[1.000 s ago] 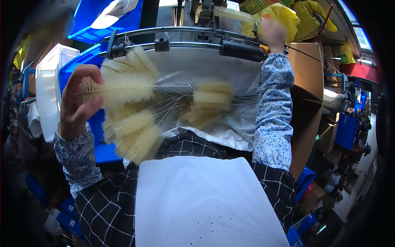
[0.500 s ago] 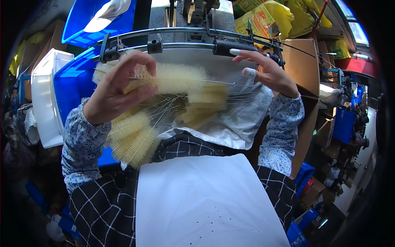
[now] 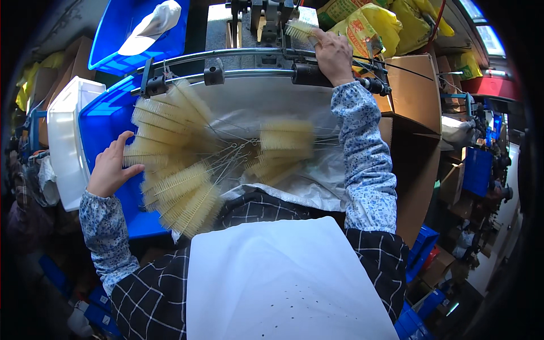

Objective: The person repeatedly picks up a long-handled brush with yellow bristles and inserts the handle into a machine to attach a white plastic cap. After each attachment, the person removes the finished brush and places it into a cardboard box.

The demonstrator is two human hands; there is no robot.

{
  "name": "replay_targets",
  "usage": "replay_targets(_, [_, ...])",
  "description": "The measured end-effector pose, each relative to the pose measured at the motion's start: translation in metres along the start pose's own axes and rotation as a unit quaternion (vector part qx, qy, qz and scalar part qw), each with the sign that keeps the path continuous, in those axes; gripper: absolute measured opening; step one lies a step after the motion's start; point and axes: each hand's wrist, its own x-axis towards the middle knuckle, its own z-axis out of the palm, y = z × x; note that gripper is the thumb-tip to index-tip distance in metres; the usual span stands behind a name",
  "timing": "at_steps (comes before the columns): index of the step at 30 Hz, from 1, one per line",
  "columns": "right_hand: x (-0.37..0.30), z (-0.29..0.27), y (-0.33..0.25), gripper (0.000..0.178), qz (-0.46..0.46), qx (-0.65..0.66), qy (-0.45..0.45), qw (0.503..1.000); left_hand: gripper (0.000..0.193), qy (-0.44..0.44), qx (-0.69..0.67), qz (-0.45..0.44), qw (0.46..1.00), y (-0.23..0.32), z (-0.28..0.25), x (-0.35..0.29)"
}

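Observation:
At the machine (image 3: 273, 25) in the far middle, my right hand (image 3: 334, 55) is closed on the near end of a pale-bristled brush (image 3: 300, 30). The brush points left toward the machine's upright parts; its wire stem does not show. On the left, my left hand (image 3: 109, 171) has thumb and forefinger spread at the edge of a fanned pile of cream bottle-type brushes (image 3: 175, 181), holding nothing. Whether its fingertips touch the bristles I cannot tell. Their twisted wire stems, with small loops, point right. A second bunch of brushes (image 3: 286, 139) lies in the middle on a pale plastic sheet.
Two metal rods (image 3: 249, 72) with black clamps cross in front of the machine. Blue bins (image 3: 105, 122) and a white tub (image 3: 63, 150) stand at left, a white cap (image 3: 153, 27) above them. Cardboard boxes (image 3: 413, 85) and yellow sacks (image 3: 368, 25) are on the right.
My left hand has let go of the brush it held up and moved down-left beside the pile. My right hand has moved forward and left to the machine and now grips a brush.

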Motion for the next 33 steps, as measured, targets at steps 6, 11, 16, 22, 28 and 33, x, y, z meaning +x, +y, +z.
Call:
replay_targets(6, [0.008,0.012,0.004,0.029,-0.006,0.004,-0.016,1.000,0.045,-0.017,-0.200,-0.017,0.980,-0.008,0.003,-0.005])
replay_targets(11, [0.009,0.015,0.007,0.030,-0.036,0.035,-0.009,0.999,0.030,-0.052,-0.238,-0.003,0.970,0.004,-0.007,-0.003])
replay_targets(16, [0.022,0.027,0.015,0.030,-0.072,0.007,-0.013,0.997,0.032,0.016,-0.288,0.054,0.956,0.017,-0.025,-0.012])
replay_targets(22, [0.030,0.036,0.029,0.033,-0.084,-0.072,-0.029,0.993,0.042,0.024,-0.250,0.112,0.961,0.019,-0.045,-0.018])
replay_targets(28, [0.009,0.017,0.046,0.041,-0.031,-0.019,0.075,0.997,0.040,0.116,-0.283,0.134,0.943,0.020,-0.043,-0.027])
replay_targets(33, [-0.006,0.009,0.053,0.044,0.098,0.036,0.013,0.994,0.039,0.132,-0.324,0.165,0.922,0.028,-0.038,-0.015])
